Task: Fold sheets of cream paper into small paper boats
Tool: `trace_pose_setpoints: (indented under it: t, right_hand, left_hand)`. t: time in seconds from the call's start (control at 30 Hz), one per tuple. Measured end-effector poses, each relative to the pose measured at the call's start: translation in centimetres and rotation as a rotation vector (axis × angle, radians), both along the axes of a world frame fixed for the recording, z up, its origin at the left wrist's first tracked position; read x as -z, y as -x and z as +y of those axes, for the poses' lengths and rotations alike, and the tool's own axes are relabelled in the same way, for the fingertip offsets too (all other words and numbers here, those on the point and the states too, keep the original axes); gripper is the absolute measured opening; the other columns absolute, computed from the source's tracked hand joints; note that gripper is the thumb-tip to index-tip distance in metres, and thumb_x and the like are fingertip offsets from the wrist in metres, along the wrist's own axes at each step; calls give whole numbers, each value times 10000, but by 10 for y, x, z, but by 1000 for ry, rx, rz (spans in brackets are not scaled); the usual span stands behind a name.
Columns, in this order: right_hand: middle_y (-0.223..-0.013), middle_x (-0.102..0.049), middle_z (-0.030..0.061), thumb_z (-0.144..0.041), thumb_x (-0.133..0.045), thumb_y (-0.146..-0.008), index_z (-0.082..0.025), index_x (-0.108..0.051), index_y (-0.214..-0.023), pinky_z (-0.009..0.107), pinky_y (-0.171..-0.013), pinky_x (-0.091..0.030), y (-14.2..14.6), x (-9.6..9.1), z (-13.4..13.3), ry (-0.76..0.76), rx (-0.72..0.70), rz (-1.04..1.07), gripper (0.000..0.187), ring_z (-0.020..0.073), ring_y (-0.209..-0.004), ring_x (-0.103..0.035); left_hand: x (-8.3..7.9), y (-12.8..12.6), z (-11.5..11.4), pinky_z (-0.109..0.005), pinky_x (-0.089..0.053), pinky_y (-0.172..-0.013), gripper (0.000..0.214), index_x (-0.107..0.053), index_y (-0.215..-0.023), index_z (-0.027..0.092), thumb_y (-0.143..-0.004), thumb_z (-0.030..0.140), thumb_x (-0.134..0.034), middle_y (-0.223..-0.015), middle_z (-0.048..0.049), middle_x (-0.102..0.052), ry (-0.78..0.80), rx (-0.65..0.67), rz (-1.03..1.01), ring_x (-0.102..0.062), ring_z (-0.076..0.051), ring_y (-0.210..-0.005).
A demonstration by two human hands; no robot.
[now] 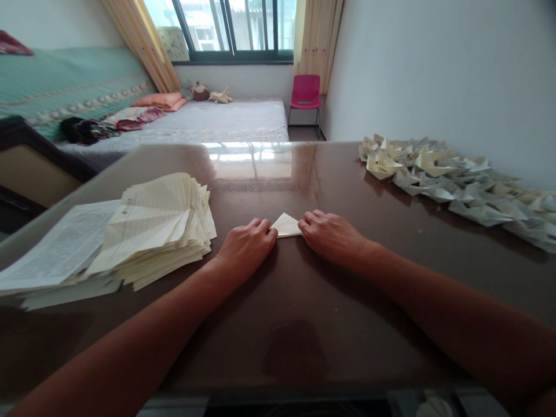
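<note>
Between my two hands lies a small cream sheet of folded paper (285,225), shaped like a triangle with its point away from me. My left hand (251,242) pinches its left corner, fingers curled. The right corner is gripped by my right hand (330,233), whose fingers are closed as well. Both hands rest low on the glossy brown table (256,313). The ends of the paper are hidden under my fingers.
To the left is a stack of loose paper sheets (147,223). Many folded paper boats (460,179) crowd the table's right side along the wall. Beyond the far edge are a bed (243,119) and a pink chair (306,91).
</note>
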State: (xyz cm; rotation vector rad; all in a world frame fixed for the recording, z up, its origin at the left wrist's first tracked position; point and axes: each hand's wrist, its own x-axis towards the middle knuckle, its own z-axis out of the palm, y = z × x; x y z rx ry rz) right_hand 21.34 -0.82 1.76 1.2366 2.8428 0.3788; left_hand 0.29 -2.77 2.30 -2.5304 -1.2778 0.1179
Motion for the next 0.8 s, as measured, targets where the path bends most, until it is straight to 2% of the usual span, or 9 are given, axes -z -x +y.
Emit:
trace_pose_setpoints:
  t: [0.8]
  right_hand:
    - [-984,-598,128,-167,-390,-942,-135,-580,-1026,300,-704,-394,1,-2,-2,11,12,-25,210,227,-893,-537]
  left_hand:
    - [3,0,2,-265,-432,-581,111,-566,-905,175,-898,122,-468,-905,-69,-573,-19,40,4,-549,-217,-871]
